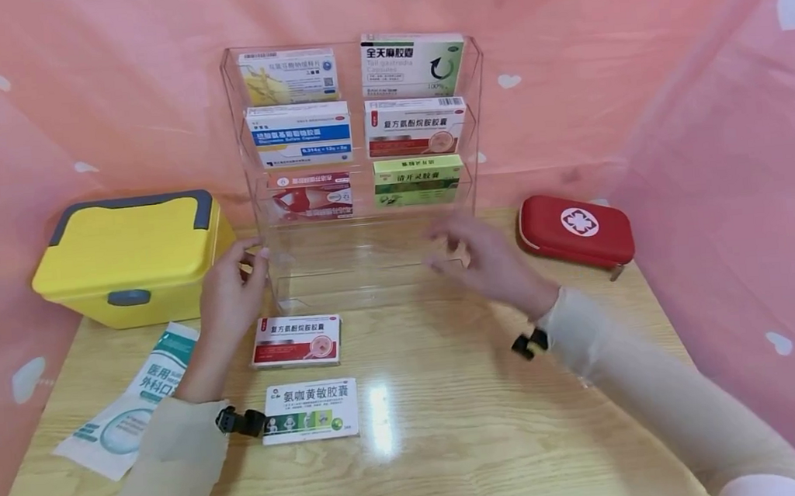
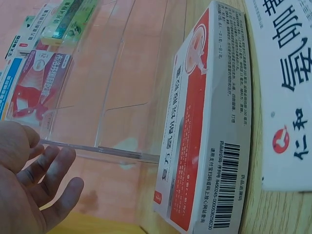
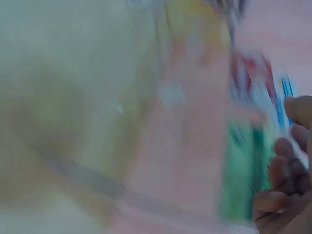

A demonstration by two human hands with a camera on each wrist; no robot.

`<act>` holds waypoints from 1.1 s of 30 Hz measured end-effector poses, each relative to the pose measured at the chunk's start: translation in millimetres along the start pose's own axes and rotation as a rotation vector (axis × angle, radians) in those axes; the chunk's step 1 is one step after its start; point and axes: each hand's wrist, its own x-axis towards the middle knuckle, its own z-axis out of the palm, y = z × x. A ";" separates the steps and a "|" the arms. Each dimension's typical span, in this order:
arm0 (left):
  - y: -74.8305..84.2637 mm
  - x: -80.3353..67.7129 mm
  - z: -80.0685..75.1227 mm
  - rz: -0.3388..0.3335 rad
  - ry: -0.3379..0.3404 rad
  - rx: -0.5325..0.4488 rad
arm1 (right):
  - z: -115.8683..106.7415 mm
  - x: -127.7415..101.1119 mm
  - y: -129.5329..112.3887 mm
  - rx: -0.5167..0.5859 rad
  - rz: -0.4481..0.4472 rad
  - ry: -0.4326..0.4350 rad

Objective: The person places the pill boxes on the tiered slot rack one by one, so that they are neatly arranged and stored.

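Observation:
A clear acrylic display rack point(image 1: 372, 277) stands at the back of the table, with medicine boxes on its upper tiers. My left hand point(image 1: 235, 280) is at the rack's lower left side, fingers loosely bent beside the clear edge and nothing held. In front of the rack's lower right, my right hand point(image 1: 486, 260) is blurred, its bent fingers empty. A red-and-white medicine box point(image 1: 297, 341) lies on the table before the rack. Nearer me lies a white-and-green medicine box point(image 1: 310, 412). The green box point(image 1: 418, 181) and the red-and-purple box point(image 2: 39, 87) sit on the lowest filled tier.
A yellow lidded case point(image 1: 124, 250) stands left of the rack, with a white-and-teal mask packet point(image 1: 130, 413) in front of it. On the right lies a red zipped first-aid case point(image 1: 574, 230). Pink cloth point(image 1: 564, 48) hangs behind and along the sides of the table.

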 end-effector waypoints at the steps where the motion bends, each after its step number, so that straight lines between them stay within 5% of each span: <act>1: -0.5 -0.1 0.0 0.000 0.000 0.001 | 13.9 -9.8 -5.8 0.019 0.019 -0.064; 6: -1.7 0.1 -1.7 0.008 -0.001 -0.002 | 85.7 -53.1 -45.2 0.006 0.113 -0.353; 11: -1.6 -0.1 -2.9 0.009 0.005 -0.001 | 134.1 -68.6 -73.1 -0.101 0.158 -0.460; 16: -1.2 0.4 -2.2 0.013 -0.019 -0.009 | 153.3 -69.9 -81.1 -0.209 0.215 -0.456; 21: -1.5 0.3 -4.0 0.010 -0.015 -0.006 | 159.7 -69.5 -81.3 -0.205 0.232 -0.444; 29: -2.0 0.5 -3.0 0.049 0.004 -0.014 | 156.6 -63.4 -77.3 -0.239 0.196 -0.248; 33: -1.3 0.8 -1.8 0.039 -0.006 -0.018 | 153.5 -69.2 -80.6 -0.103 0.222 -0.207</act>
